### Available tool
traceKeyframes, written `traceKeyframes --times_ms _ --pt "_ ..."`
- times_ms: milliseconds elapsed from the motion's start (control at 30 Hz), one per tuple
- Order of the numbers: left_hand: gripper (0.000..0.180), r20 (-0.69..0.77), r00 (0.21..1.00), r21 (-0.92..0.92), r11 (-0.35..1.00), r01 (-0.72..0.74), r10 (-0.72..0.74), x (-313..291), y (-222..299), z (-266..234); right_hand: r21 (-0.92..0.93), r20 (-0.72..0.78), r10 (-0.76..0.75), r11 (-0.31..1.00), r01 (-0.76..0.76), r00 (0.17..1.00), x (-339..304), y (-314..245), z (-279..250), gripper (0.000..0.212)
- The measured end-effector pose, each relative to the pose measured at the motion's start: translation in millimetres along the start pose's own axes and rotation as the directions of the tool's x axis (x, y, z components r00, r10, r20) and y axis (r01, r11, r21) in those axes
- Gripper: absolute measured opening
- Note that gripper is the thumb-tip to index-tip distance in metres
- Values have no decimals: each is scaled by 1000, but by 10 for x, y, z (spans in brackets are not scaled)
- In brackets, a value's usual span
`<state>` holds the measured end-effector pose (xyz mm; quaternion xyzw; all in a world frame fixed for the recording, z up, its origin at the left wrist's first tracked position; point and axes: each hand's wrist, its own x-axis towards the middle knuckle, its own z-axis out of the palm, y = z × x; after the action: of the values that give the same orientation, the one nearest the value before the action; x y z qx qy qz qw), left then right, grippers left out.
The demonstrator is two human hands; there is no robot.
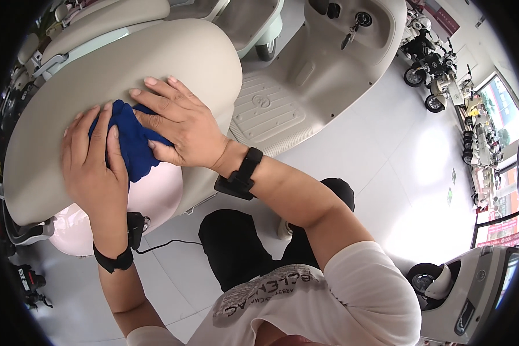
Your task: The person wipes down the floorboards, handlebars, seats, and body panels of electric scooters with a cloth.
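Observation:
A crumpled blue cloth [132, 144] rests on the beige padded seat [196, 52] of a scooter, bunched between my two hands. My left hand [93, 167] presses down at the cloth's left side, its fingers pointing away from me and its thumb against the fabric. From the right, my right hand [184, 128] grips the other side of the cloth with thumb and forefinger, while its remaining fingers stretch over the seat. Below the seat's near edge shows the pale pink body [162, 193] of the scooter.
The scooter's ribbed footboard [271, 112] and front panel, with a key [347, 40] hanging there, extend to the right. Another beige seat [115, 20] stands close behind. Several motorcycles [429, 69] line the far right, and a pale vehicle [473, 294] is at the lower right.

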<state>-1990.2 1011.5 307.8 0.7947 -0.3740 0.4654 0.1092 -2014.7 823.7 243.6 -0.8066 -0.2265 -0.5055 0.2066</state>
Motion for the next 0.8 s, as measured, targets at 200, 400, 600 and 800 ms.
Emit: traceKeyframes --times_ms 200,400,600,800 --pt "25 0 1000 -9 1000 0 0 20 14 23 44 -20 -48 998 49 999 -55 176 -59 37" --pt "24 4 1000 -9 1000 11 -11 1 25 19 -24 14 -14 1000 14 1000 -178 383 -182 42" --pt "25 1 1000 93 996 -11 11 53 184 110 -56 -21 -3 998 2 1000 -222 506 -205 43" --pt "27 -7 1000 60 998 11 -11 -35 207 183 66 -181 197 980 -188 964 -336 262 -80 41"
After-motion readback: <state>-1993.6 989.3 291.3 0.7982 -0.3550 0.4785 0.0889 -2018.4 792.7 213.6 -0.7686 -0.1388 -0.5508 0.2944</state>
